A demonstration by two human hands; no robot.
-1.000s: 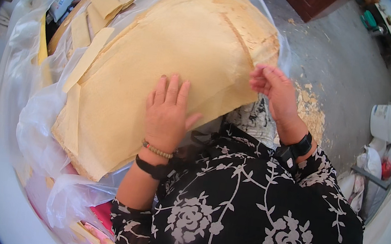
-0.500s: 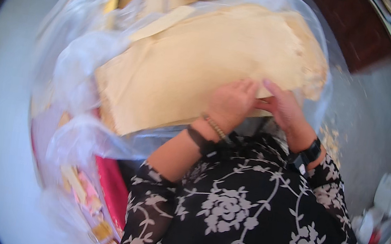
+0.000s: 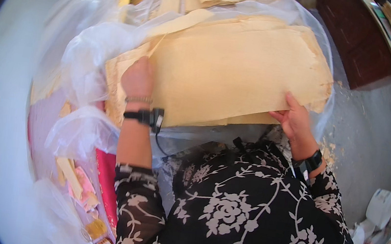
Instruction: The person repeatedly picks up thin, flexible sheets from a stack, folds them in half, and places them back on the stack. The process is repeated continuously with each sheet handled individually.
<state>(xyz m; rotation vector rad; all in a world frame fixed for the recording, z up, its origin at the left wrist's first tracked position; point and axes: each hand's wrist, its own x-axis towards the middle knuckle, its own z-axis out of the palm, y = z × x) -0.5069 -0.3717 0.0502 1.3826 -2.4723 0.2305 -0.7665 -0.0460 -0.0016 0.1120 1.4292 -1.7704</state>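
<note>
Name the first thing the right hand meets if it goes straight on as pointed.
The right hand would likely meet the large tan sheet, whose near edge it seems to grip; depth is unclear.

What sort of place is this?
Probably a workshop: a stack of thin tan sheets amid clear plastic film, smaller pieces beyond it, and pale scraps on the grey floor.
</note>
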